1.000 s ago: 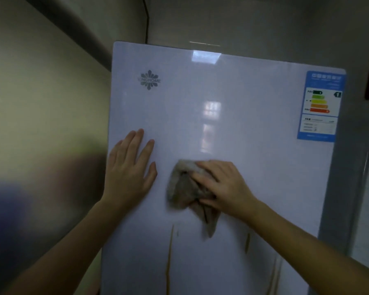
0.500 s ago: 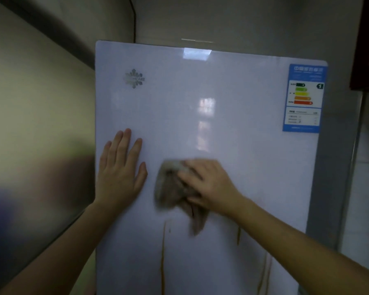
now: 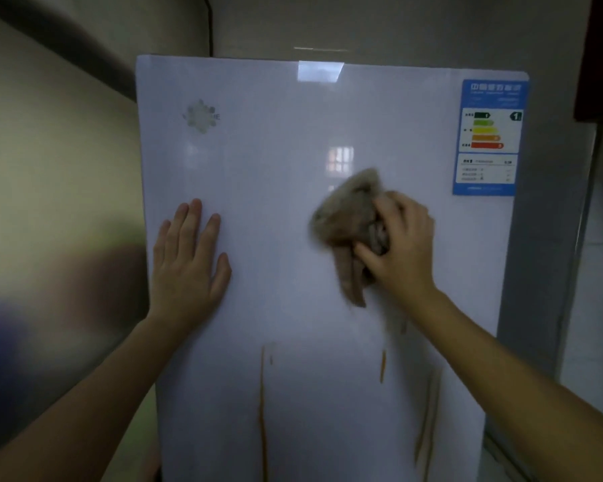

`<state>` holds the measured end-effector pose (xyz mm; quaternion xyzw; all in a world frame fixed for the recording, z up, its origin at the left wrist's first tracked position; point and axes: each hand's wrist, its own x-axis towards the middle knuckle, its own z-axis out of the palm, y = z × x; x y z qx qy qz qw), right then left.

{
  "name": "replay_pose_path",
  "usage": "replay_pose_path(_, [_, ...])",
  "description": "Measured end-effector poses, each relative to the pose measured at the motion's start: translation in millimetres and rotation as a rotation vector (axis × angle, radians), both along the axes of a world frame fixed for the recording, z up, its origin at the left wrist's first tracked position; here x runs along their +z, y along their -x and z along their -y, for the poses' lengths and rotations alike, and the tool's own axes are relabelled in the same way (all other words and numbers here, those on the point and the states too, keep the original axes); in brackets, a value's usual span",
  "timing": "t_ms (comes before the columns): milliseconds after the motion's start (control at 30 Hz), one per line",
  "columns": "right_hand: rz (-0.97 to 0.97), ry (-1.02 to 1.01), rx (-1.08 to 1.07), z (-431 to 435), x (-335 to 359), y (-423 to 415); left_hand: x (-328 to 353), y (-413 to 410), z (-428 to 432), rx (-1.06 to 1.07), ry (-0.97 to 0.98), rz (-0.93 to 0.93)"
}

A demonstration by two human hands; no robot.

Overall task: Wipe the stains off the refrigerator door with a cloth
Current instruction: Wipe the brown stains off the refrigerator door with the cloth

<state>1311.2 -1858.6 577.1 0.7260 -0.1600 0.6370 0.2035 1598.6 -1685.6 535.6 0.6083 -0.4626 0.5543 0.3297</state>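
High on the glossy white refrigerator door [image 3: 293,273], my right hand [image 3: 402,245] is gripping the crumpled grey-brown cloth [image 3: 349,220], having swept it rightward; my left hand [image 3: 188,262] is staying flat, open. Brown drip stains [image 3: 261,405] below are remaining.

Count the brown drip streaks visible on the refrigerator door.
3 clear: a long streak lower centre, a short streak below the cloth, and a faint streak lower right. More may lie below the frame.
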Motion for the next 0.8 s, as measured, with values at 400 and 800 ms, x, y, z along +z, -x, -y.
replay_pose_path(400, [0.064, -0.095, -0.019, 28, -11, 51, 2, 6, -6, 0.03, -0.065, -0.028])
replay_pose_path(800, [-0.471, 0.201, -0.008, 19, -130, 47, -2, 89, 28, -0.032, -0.092, 0.233])
